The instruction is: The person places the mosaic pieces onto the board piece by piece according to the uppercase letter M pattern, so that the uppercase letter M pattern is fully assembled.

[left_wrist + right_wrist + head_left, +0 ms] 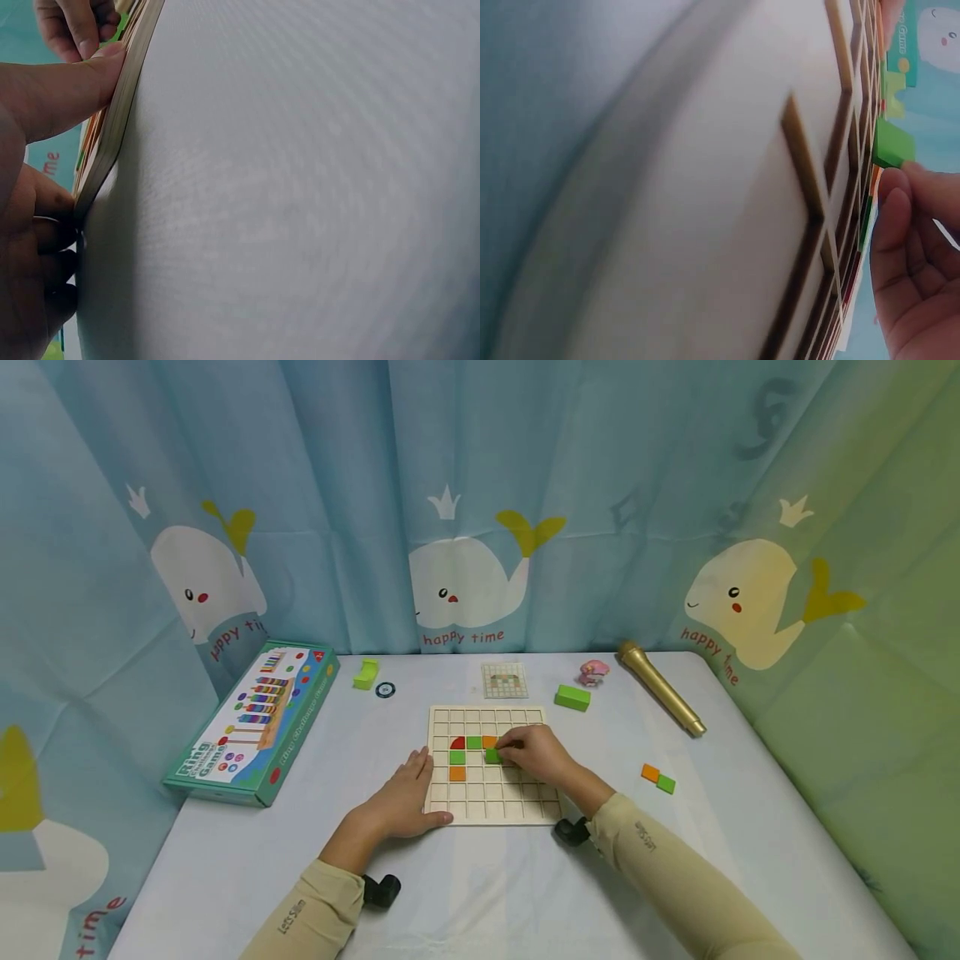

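Note:
A wooden grid board (517, 812) lies on the white table in the head view. My left hand (397, 802) rests against its left side, fingers straight, with the thumb on the near edge. Between thumb and fingertips, my right hand (542, 756) pinches a green square tile (892, 142) over the board's middle. In the grid sit a red rounded tile (457, 743), a green tile (474, 742) and an orange tile (489, 741) in a row. Below the red one are another green tile (457, 758) and another orange tile (457, 773).
Right of the board lie a loose orange tile (650, 772) and green tile (666, 784). Behind it are a pattern card (505, 681), green block (572, 697), pink figurine (593, 672) and gold microphone (663, 689). A game box (255, 718), lime toy chair (366, 674) and dark disc (386, 690) are left.

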`<state>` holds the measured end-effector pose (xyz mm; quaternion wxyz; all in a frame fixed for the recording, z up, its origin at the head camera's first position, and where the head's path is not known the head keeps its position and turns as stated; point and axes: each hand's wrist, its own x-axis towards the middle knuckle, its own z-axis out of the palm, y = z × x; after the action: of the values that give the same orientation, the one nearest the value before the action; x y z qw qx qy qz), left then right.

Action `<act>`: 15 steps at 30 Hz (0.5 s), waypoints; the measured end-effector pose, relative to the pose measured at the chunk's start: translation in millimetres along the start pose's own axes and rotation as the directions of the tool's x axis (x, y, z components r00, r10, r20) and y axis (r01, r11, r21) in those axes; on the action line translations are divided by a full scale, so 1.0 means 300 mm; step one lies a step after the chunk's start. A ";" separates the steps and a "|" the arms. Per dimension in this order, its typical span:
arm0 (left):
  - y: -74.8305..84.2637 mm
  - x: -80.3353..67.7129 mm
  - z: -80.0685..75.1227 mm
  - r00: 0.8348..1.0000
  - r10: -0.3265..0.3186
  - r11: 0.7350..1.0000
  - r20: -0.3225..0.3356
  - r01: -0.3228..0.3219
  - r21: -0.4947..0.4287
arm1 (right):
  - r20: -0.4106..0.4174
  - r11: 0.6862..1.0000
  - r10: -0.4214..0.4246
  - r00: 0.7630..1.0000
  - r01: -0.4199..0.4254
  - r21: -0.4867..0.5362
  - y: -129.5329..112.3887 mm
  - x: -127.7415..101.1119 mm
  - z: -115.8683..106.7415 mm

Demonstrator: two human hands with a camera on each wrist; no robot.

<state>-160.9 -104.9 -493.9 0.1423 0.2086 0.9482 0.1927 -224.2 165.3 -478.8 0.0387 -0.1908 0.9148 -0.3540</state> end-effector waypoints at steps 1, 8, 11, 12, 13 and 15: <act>0.001 0.000 -0.001 1.000 -0.002 1.000 -0.002 0.002 -0.005 | 0.002 1.000 0.004 1.000 -0.004 -0.003 0.000 0.001 0.002; 0.004 -0.003 -0.001 1.000 -0.004 1.000 -0.002 0.004 -0.009 | 0.004 0.999 0.000 1.000 0.000 -0.053 -0.006 0.010 0.014; 0.002 -0.004 0.000 1.000 -0.004 1.000 -0.007 0.003 -0.016 | -0.002 0.993 -0.038 0.999 0.038 -0.108 -0.004 0.013 0.018; 0.001 -0.004 0.001 1.000 -0.004 1.000 -0.006 0.004 -0.014 | -0.001 0.991 -0.048 0.999 0.047 -0.122 -0.003 0.014 0.020; 0.001 -0.004 0.002 1.000 -0.004 1.000 -0.006 0.004 -0.014 | 0.000 0.989 -0.059 0.998 0.059 -0.133 -0.003 0.015 0.021; 0.000 -0.003 0.002 1.000 -0.004 1.000 -0.006 0.004 -0.014 | 0.002 0.985 -0.077 0.997 0.076 -0.153 -0.003 0.016 0.024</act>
<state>-160.0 -105.0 -494.2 0.1414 0.2049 0.9477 0.1997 -226.7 158.2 -483.2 0.0087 -0.2275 0.9312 -0.2846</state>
